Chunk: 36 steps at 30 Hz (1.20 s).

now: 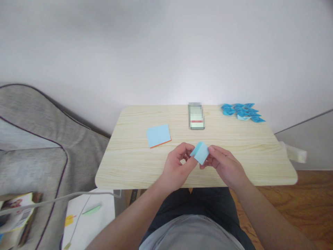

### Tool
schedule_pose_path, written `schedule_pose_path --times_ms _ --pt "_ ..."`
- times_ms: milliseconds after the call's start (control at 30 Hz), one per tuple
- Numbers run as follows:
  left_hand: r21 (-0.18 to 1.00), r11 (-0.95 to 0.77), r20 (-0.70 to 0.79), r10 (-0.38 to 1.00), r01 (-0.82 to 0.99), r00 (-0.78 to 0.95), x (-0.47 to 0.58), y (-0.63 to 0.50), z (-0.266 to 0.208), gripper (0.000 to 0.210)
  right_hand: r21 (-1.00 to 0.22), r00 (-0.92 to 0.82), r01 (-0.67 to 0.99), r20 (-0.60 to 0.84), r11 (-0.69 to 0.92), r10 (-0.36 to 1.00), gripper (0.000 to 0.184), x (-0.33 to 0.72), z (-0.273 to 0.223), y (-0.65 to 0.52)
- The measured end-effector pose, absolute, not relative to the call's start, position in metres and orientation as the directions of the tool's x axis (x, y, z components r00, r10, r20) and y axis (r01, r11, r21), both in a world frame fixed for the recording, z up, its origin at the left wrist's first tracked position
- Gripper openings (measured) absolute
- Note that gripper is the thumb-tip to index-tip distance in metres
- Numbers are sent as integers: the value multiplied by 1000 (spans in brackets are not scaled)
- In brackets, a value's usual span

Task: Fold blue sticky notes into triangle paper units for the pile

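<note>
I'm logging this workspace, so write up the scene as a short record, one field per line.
In work: small folded light-blue paper piece, held above the table
Left hand: pinches the piece's left side
Right hand: pinches its right side
Surface: pale wood-grain table with rounded corners
Left on table: flat light-blue paper stack, orange-red along its near edge
Far middle: grey rectangular phone-like device, pixelated, screen unreadable
Far right: cluster of folded blue paper pieces
Beyond table: plain white wall
</note>
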State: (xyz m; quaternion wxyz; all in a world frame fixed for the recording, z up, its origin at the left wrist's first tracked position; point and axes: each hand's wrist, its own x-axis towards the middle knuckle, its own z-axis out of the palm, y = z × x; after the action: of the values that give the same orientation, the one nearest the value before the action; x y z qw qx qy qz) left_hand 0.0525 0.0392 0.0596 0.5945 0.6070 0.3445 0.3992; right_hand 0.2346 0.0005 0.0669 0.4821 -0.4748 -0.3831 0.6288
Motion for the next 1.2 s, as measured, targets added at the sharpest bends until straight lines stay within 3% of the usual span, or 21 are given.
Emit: schedule_pose_path --times_ms 133,233,333,500,600,700,800,867,967,1200 --pt "942 -268 193 925 202 326 57 38 53 24 -982 112 32 -183 -188 977 35 232 68 -1" --pt "819 -454 346 879 352 329 60 35 46 35 -980 187 100 -154 -174 970 47 229 64 -2" --pt "768 -520 401 846 375 351 60 34 39 33 -975 158 153 -136 -160 978 47 232 53 -1" --pt "767 -518 333 826 379 454 49 41 32 26 -973 92 175 -137 -152 986 36 248 33 6" --pt "649 -602 334 775 466 536 40 47 26 30 -968 -34 194 -167 -157 985 35 258 26 12" --pt "486 -693 355 713 532 605 36 50 21 27 -935 -100 333 -165 -123 981 33 264 22 19" --pt "391 -771 337 629 503 701 38 51 17 21 -808 -103 590 -68 6 992 31 266 19 23" --pt "376 -794 307 593 478 744 41 51 14 20 -662 -107 737 83 135 991 30 265 16 21" --pt "407 -780 266 600 476 755 45 50 11 20 -489 -130 833 281 258 951 20 262 10 13" --pt "537 -695 247 671 478 699 41 46 4 16 -462 -193 827 302 321 934 16 264 -7 -6"
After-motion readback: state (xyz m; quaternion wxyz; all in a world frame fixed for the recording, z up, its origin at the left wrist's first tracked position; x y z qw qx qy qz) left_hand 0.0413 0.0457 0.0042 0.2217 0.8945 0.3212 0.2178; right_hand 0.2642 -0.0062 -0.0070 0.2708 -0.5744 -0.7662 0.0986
